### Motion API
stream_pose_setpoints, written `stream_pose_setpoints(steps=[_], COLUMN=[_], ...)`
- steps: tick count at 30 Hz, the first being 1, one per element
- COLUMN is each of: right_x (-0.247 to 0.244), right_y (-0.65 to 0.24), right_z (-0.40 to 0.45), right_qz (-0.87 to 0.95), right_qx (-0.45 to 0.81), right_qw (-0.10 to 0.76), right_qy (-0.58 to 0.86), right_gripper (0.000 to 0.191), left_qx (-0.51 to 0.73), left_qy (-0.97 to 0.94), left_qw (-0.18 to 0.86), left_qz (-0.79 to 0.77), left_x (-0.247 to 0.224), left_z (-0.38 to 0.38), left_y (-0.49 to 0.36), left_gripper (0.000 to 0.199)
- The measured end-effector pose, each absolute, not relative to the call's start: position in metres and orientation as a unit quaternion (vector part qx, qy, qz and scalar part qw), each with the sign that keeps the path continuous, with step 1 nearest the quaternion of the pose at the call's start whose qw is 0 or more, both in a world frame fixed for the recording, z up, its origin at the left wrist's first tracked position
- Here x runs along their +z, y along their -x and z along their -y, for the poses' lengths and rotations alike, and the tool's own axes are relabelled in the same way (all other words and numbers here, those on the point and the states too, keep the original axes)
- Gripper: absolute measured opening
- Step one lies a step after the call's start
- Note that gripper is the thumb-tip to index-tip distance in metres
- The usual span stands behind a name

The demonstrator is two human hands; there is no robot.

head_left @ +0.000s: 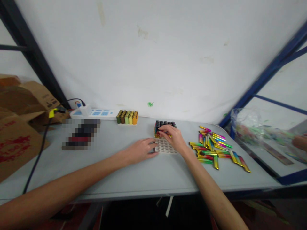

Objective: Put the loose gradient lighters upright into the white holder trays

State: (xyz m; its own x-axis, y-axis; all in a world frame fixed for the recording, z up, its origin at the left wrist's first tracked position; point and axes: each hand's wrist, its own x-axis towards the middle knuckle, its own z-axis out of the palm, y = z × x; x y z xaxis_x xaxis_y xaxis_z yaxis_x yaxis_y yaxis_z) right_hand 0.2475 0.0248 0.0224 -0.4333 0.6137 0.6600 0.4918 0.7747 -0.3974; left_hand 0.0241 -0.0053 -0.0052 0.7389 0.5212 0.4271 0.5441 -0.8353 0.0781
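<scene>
A white tray [165, 147] with rows of round holes lies on the table in front of me. Its far rows hold several upright black-topped tubes [165, 123], with shiny coloured sides. My left hand [142, 151] rests at the tray's left edge, fingers stretched and apart, touching it. Over the filled rows, my right hand [173, 135] is closed in a pinch at a shiny red-and-gold tube [162, 131], mostly hidden by the fingers. To the right lies a loose pile of shiny rainbow-coloured tubes [217, 153].
A block of upright green, brown and yellow tubes [127, 117] stands by the wall. Left of it are a white power strip [105, 114] with a plugged charger, a blurred-out dark object [82, 134], a black cable and cardboard boxes [16, 143]. Plastic bags [249, 127] lie beyond the blue frame.
</scene>
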Motion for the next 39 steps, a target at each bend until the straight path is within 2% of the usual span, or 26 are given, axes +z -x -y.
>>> stream_pose_setpoints(steps=[7, 14, 20, 24, 26, 31, 35, 37, 39], right_x=[0.028, 0.025, 0.035, 0.049, 0.052, 0.042, 0.028, 0.024, 0.021], right_y=[-0.245, -0.242, -0.253, -0.291, -0.322, -0.395, -0.409, -0.402, -0.391], right_z=[-0.023, -0.025, -0.020, -0.021, -0.025, -0.032, -0.033, -0.032, -0.032], right_qz=[0.858, 0.859, 0.854, 0.769, 0.708, 0.607, 0.572, 0.553, 0.541], right_qx=[0.085, 0.022, 0.030, -0.013, -0.053, -0.104, -0.051, -0.046, -0.052], right_qw=[0.398, 0.391, 0.390, 0.453, 0.454, 0.294, 0.133, 0.094, 0.090], right_qy=[0.313, 0.329, 0.342, 0.451, 0.539, 0.731, 0.808, 0.827, 0.835], right_gripper=[0.020, 0.025, 0.029, 0.032, 0.031, 0.023, 0.022, 0.022, 0.028], left_qx=[-0.215, -0.217, -0.236, -0.243, -0.246, -0.264, -0.274, -0.276, -0.273], left_qy=[0.933, 0.931, 0.928, 0.930, 0.931, 0.925, 0.924, 0.923, 0.923], left_qw=[0.024, 0.028, 0.006, 0.000, -0.001, -0.011, -0.024, -0.024, -0.022], left_qz=[0.288, 0.294, 0.288, 0.276, 0.272, 0.272, 0.266, 0.267, 0.269], left_x=[-0.004, -0.001, -0.004, -0.004, -0.004, -0.004, -0.006, -0.007, -0.008], left_z=[0.005, 0.006, 0.003, 0.001, 0.001, 0.000, -0.002, -0.003, -0.004], left_y=[-0.024, -0.023, -0.022, -0.021, -0.021, -0.022, -0.022, -0.022, -0.022], left_gripper=[0.028, 0.029, 0.026, 0.027, 0.027, 0.032, 0.034, 0.035, 0.035])
